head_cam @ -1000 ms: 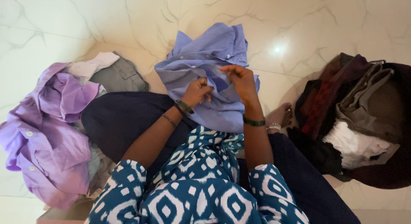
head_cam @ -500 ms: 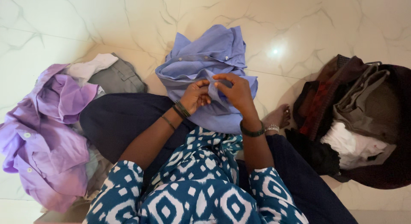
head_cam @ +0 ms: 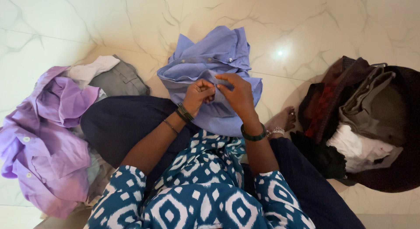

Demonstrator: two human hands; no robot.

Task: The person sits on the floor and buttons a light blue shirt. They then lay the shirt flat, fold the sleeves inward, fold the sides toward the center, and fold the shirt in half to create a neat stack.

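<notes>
L hand (head_cam: 199, 94) now pinching blue shirt (head_cam: 210, 58), R hand (head_cam: 236, 94) lower

Clothes heaps (head_cam: 52, 141) on marble floor (head_cam: 109, 23)

The shirt (head_cam: 210, 67) under both hands was periwinkle blue with pale buttons, and the floor (head_cam: 87, 19) was cream marble with faint grey veins. The person's sleeves (head_cam: 127, 198) bore a teal and white geometric print above dark navy trousers (head_cam: 118, 119), with dark green bangles at the wrists. A lilac shirt (head_cam: 48, 141) lay by grey trousers (head_cam: 118, 80); the pile (head_cam: 358, 119) mixed maroon, taupe, white and black
</notes>
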